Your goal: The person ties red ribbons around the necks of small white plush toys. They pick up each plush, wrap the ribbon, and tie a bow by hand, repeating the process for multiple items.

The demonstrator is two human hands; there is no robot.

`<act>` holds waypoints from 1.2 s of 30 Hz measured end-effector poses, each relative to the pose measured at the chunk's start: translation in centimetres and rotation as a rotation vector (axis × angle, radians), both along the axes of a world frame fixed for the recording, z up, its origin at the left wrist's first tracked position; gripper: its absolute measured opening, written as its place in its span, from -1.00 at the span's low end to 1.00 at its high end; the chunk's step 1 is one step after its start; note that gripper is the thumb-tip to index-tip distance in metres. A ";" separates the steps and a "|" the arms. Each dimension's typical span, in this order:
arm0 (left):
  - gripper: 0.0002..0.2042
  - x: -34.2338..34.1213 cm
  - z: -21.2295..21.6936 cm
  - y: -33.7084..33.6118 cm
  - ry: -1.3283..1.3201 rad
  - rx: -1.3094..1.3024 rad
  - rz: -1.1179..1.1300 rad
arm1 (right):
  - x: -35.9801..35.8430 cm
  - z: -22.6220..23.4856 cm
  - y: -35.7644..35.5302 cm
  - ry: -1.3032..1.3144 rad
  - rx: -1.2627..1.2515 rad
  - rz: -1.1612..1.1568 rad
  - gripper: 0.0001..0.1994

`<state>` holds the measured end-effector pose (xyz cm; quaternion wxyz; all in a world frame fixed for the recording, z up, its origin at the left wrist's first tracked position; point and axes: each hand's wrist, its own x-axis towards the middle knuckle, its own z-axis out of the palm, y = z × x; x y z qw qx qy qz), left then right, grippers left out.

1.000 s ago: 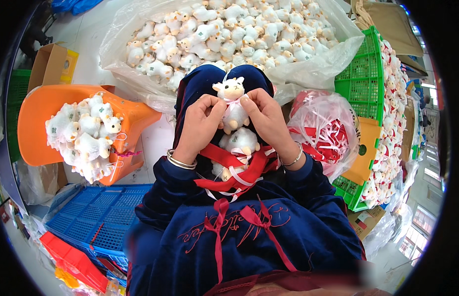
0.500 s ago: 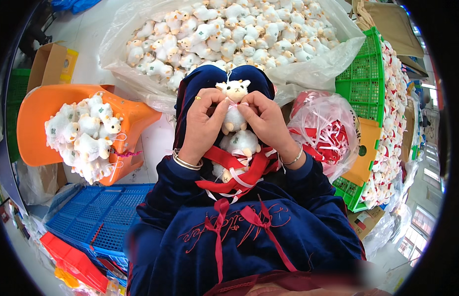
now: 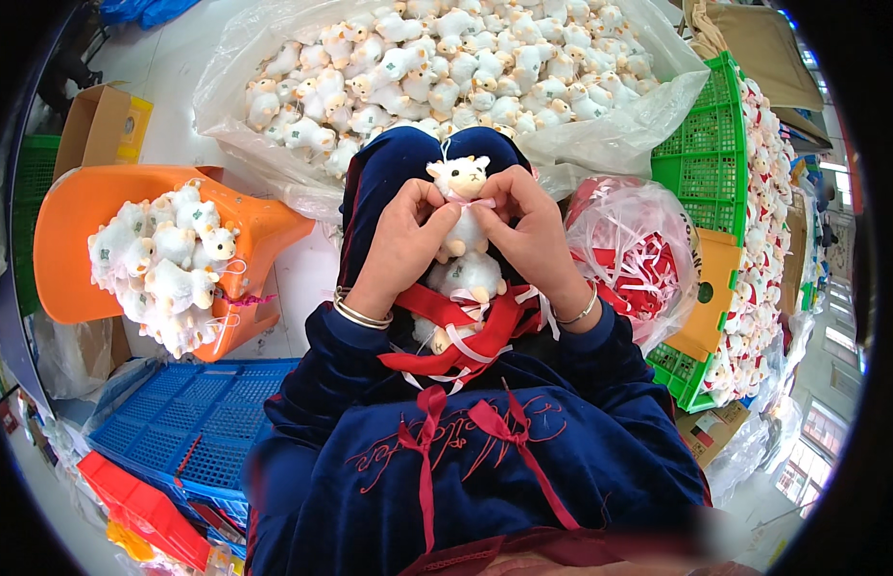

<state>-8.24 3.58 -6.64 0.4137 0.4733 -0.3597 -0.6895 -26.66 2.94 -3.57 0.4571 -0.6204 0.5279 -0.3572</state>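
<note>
The toy point(image 3: 462, 230) is over the person's lap, between the two hands, with its head toward the knees and its face up. A thin pink ribbon point(image 3: 468, 203) lies at its neck. The left hand point(image 3: 401, 238) and the right hand point(image 3: 535, 235) come from both sides, and in each the thumb and forefinger are pressed narrow on the ribbon; how much of it is inside each pinch I cannot tell, because the fingers cover it. In my judgement, the ribbon is the weak point: it looks smooth and thin, so one end could slip out if the two hands pull unequally. Too strong a pull could squeeze the soft neck or turn the ribbon to one side. The toy seems to have no other firm hold, so it could also roll if both pinches loosen. The white loop point(image 3: 446, 149) above its head stands free and could catch a finger. Just below, a second toy point(image 3: 468, 275) and the red strips point(image 3: 501, 331) crowd the lap; if the forearms drop, they could drag these things away. To the right, the bag point(image 3: 648, 274) of more strips stands near the right wrist, and a wide elbow could perhaps push it.
</note>
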 end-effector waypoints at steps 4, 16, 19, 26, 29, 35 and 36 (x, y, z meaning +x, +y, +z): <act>-0.80 -0.4 -0.5 0.0 -0.036 -0.023 0.003 | 0.1 1.0 -0.2 0.112 -0.246 0.084 -0.90; -0.76 -1.1 -1.5 0.4 -0.194 -0.212 0.045 | 0.3 1.7 0.0 0.376 -0.272 0.026 -0.91; -0.75 -1.4 -0.9 0.6 -0.194 -0.205 0.054 | 0.3 1.9 0.1 0.413 -0.268 0.003 -0.91; -0.74 -2.0 -0.6 0.8 -0.303 -0.249 0.057 | 0.6 1.5 0.3 0.481 -0.239 -0.067 -0.91; -0.74 -1.9 -0.7 0.8 -0.256 -0.228 0.072 | 0.4 1.0 0.2 0.327 -0.123 -0.069 -0.88; -0.71 -1.7 -1.6 0.6 -0.209 -0.211 0.090 | -0.4 1.8 -0.4 0.094 0.186 -0.013 -0.86; -0.70 -1.7 -1.6 0.6 -0.202 -0.216 0.090 | -0.5 1.8 -0.4 0.087 0.186 -0.009 -0.85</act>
